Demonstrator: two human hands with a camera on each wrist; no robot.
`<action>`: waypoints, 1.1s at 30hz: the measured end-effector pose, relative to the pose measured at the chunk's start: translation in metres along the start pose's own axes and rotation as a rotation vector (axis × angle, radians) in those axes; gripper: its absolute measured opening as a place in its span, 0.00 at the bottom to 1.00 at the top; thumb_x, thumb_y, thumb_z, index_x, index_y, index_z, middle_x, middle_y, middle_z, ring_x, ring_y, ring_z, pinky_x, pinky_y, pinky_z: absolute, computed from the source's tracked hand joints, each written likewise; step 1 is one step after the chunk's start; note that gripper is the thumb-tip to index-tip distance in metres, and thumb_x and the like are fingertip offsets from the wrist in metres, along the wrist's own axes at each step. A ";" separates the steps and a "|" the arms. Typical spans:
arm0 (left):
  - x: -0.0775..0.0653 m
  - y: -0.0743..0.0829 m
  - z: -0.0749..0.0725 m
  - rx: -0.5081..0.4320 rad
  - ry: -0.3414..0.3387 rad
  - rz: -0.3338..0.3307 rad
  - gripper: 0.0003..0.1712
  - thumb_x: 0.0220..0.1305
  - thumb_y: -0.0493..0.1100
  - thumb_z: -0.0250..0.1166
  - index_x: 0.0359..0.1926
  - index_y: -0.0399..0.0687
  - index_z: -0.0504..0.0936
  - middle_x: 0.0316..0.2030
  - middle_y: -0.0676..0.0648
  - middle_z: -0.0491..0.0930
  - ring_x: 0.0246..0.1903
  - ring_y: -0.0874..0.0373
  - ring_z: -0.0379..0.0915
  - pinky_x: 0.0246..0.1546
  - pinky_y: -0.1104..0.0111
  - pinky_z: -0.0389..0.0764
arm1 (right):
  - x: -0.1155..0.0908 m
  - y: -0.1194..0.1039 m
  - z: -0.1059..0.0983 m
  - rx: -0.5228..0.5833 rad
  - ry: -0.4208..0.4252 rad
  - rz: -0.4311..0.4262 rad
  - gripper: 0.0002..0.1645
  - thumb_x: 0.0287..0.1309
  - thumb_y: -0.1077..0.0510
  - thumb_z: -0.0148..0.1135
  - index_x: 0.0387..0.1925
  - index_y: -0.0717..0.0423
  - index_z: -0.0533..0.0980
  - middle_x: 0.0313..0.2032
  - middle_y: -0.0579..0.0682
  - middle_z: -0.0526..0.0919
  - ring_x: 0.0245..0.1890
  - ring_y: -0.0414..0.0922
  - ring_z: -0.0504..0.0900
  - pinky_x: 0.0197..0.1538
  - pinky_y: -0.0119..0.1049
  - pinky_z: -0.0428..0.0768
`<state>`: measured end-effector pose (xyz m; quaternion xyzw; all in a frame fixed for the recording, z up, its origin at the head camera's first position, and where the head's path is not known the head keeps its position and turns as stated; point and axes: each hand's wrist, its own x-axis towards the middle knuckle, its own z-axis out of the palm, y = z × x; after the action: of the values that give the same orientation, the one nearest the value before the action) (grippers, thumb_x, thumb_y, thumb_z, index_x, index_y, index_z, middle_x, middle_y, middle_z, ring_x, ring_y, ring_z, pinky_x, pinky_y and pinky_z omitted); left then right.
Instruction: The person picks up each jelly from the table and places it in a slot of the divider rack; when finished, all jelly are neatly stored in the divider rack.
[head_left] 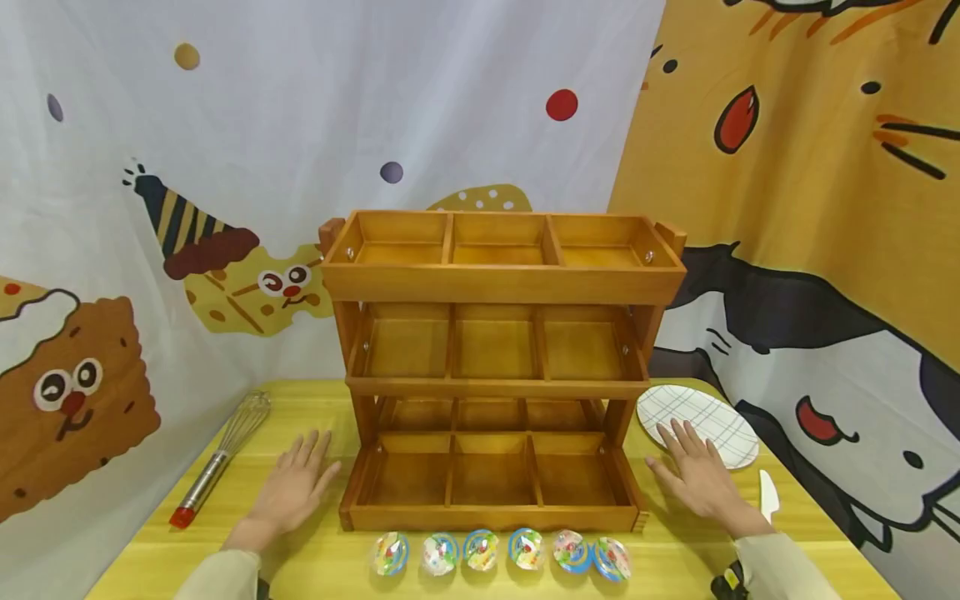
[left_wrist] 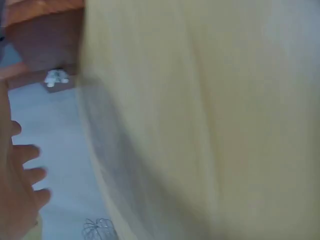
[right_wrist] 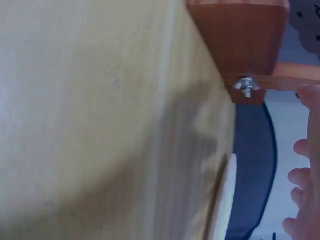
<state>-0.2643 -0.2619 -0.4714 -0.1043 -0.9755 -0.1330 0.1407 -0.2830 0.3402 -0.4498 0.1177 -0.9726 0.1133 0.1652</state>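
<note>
My left hand (head_left: 288, 487), palm down with fingers spread, is over the table just left of a wooden tiered rack (head_left: 495, 283). On the other side my right hand (head_left: 697, 475) lies likewise, its fingertips overlapping the edge of a white checked plate (head_left: 701, 417) in the head view. Neither hand holds anything. The rack has stacked trays, each divided into three compartments with bare floors. Along its front stands a row of several small cups with printed lids, among them a jelly cup (head_left: 390, 554) at the left end and another jelly cup (head_left: 611, 558) at the right.
A whisk (head_left: 223, 458) with a red handle end lies at the table's left side. To the right of my right hand is a white knife (head_left: 768, 496). The yellow wood-grain table (head_left: 315, 567) is backed by a printed cartoon curtain (head_left: 465, 100). Wing nuts (right_wrist: 246, 85) stick out from the rack's side.
</note>
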 end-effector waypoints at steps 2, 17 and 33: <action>-0.002 0.003 -0.003 -0.122 -0.008 -0.024 0.35 0.68 0.56 0.36 0.66 0.37 0.47 0.65 0.30 0.49 0.62 0.32 0.46 0.60 0.42 0.50 | -0.002 -0.002 -0.005 0.035 0.019 0.015 0.38 0.61 0.40 0.43 0.63 0.61 0.56 0.63 0.69 0.53 0.64 0.65 0.48 0.58 0.65 0.49; -0.021 0.037 -0.008 -0.790 -0.139 -0.160 0.30 0.69 0.52 0.39 0.66 0.43 0.50 0.59 0.30 0.60 0.57 0.34 0.58 0.51 0.43 0.66 | -0.041 -0.039 -0.056 0.597 -0.031 0.198 0.31 0.66 0.46 0.36 0.61 0.64 0.57 0.55 0.55 0.72 0.51 0.37 0.72 0.48 0.43 0.75; -0.028 0.028 0.012 -1.025 -0.230 -0.130 0.35 0.60 0.41 0.56 0.66 0.45 0.52 0.61 0.31 0.56 0.58 0.32 0.54 0.52 0.48 0.69 | -0.084 -0.088 -0.002 1.015 -0.494 0.072 0.32 0.56 0.57 0.55 0.57 0.72 0.60 0.53 0.66 0.70 0.43 0.30 0.74 0.44 0.25 0.75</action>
<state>-0.2345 -0.2368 -0.4847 -0.1128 -0.7990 -0.5889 -0.0446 -0.1819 0.2729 -0.4613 0.1723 -0.8095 0.5412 -0.1488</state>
